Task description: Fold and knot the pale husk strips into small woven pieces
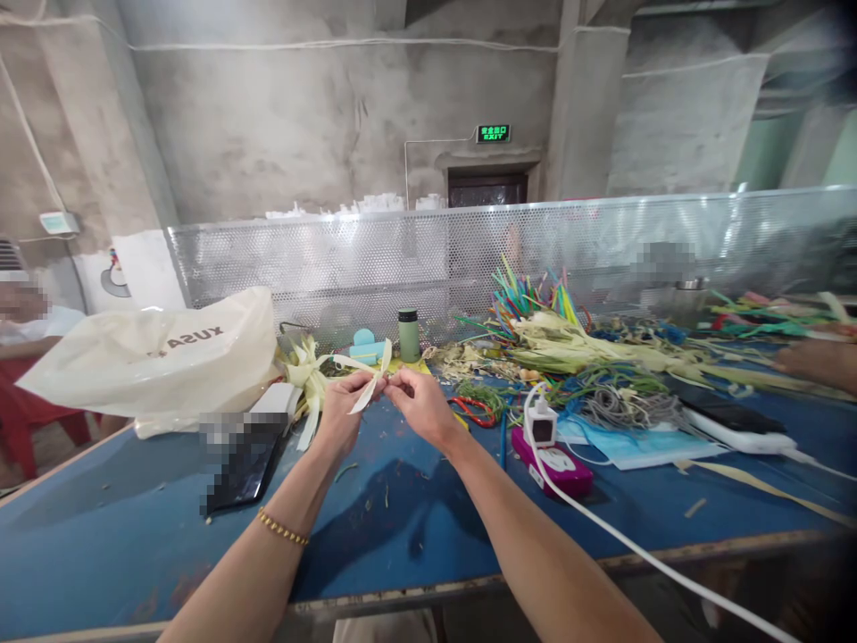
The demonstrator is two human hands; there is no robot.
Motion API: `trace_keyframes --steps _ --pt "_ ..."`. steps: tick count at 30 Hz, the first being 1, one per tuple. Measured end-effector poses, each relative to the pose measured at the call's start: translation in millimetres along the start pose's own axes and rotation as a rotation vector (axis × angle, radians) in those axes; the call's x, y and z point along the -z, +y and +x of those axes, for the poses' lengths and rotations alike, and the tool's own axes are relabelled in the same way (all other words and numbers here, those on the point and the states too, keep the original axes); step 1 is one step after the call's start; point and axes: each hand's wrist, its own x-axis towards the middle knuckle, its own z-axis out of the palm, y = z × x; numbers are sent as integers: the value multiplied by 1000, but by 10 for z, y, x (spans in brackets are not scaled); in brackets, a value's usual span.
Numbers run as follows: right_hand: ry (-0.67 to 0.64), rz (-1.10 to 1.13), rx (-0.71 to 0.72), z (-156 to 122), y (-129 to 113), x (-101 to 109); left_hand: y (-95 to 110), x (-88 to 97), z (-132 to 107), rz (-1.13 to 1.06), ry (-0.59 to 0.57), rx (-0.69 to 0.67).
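Observation:
Pale yellow-green leaf strips (pixel 370 386), crossed over each other, are pinched in the fingers of my left hand (pixel 343 413). My right hand (pixel 420 406) meets the left at the fingertips, its thumb and forefinger pressed together close to the strips. Whatever lies between the right fingertips is too small to make out. Just left of my hands, a bunch of similar pale strips (pixel 306 379) lies on the blue table (pixel 375 545). Behind the hands stand a green bottle (pixel 408 338) with a black lid and a light blue object (pixel 367 346).
A cream bag (pixel 180 357) and a tablet-like device (pixel 251 464) lie left. To the right are a purple power block (pixel 566 469) with a white cable, a blue face mask (pixel 649 445), tangled cords (pixel 616 393) and a husk bundle (pixel 576 344). Another person's hand (pixel 817 364) is far right.

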Motion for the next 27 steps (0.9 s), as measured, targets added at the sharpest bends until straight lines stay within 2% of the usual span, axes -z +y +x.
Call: trace_keyframes --steps 9,13,16,19,20,21,23,25,27 --pt "-5 -12 -8 1 14 -10 3 23 14 16 -17 -7" --pt "12 173 -122 42 53 53 74 37 17 110 -79 -5" --pt "152 305 -204 100 108 117 153 13 -28 197 -200 2" --pt "405 170 -154 145 152 183 210 -8 -74 296 -313 1" --pt "437 98 -132 150 156 203 219 -9 -83 314 -351 -10" --pt "430 37 -111 148 153 220 224 -6 -89 323 -386 -21" --pt "275 -4 -98 129 131 236 224 4 -93 321 -446 -32" --pt "59 82 -123 96 96 227 215 14 -92 303 -474 -15" --pt "-49 222 -163 66 60 203 197 17 -90 267 -464 19"
